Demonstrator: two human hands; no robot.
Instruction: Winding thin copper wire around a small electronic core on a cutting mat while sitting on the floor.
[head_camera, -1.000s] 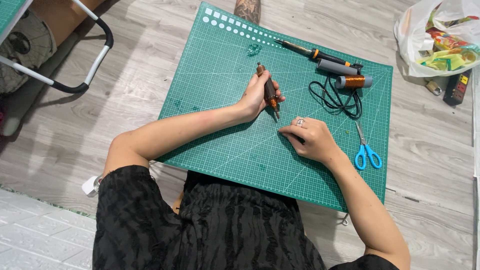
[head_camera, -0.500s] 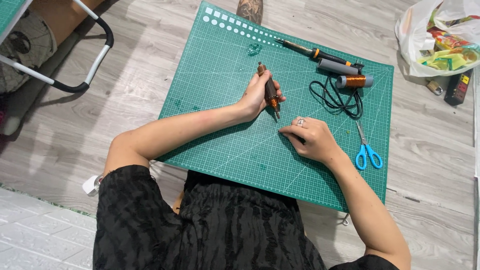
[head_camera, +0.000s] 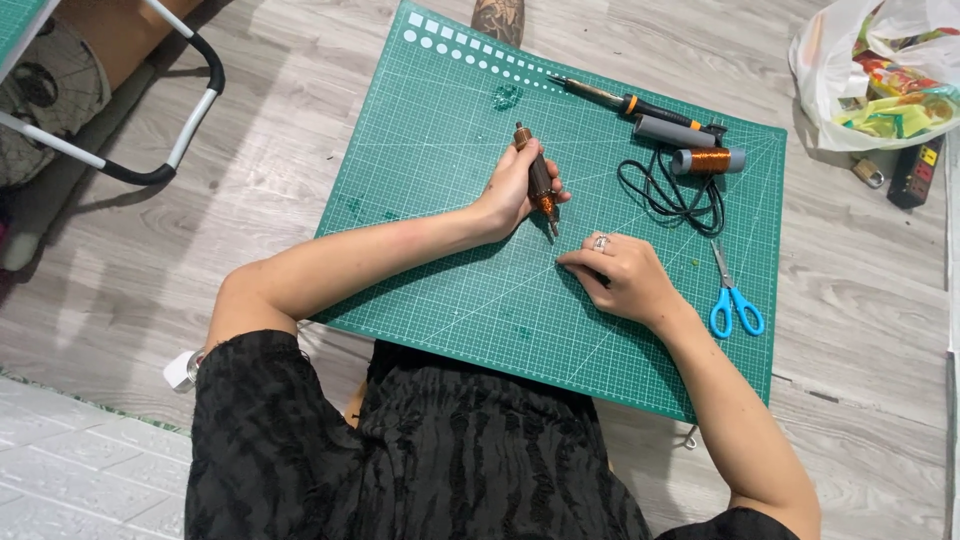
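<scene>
Change: none seen since a second earlier | left hand (head_camera: 510, 190): closed around brown pen-shaped tool (head_camera: 539, 180), tip on green cutting mat (head_camera: 420, 230) | right hand (head_camera: 620, 275): fingers curled, pressed on mat, nothing visibly held

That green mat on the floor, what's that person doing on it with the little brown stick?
A person in a black top leans over a green cutting mat on the wooden floor. Their left hand grips a slim brown pen-shaped tool, its tip pointing down at the mat. Their right hand, wearing a ring, rests on the mat close to that tip. Blue-handled scissors, a spool of copper wire and a coiled black cord lie nearby, untouched.
</scene>
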